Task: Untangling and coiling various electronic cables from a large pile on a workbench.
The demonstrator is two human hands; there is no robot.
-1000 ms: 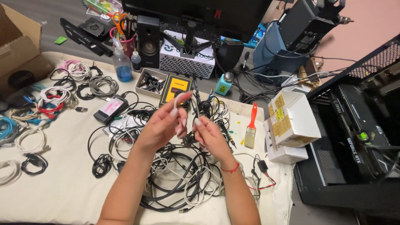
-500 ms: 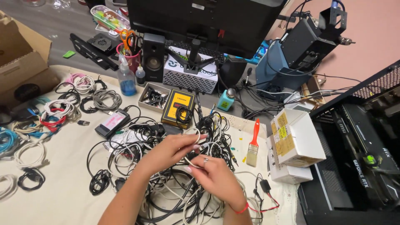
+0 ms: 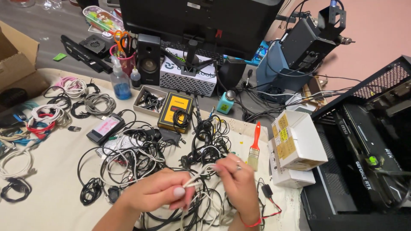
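My left hand and my right hand are both low in the head view, over a tangled heap of black and white cables. Between them runs a thin white cable. The left thumb and fingers pinch one part of it, the right fingertips pinch the other, a few centimetres apart. More white cable loops hang below the hands into the heap. A red band sits on my right wrist.
A red-handled paintbrush lies right of the heap, beside white cardboard boxes. A yellow-and-black device, a blue liquid bottle, coiled cables, a speaker, a monitor and an open computer case surround the cloth-covered table.
My hands dropped from chest height to low over the heap and moved nearer the camera. They went from handling a dark cable to pinching a white one.
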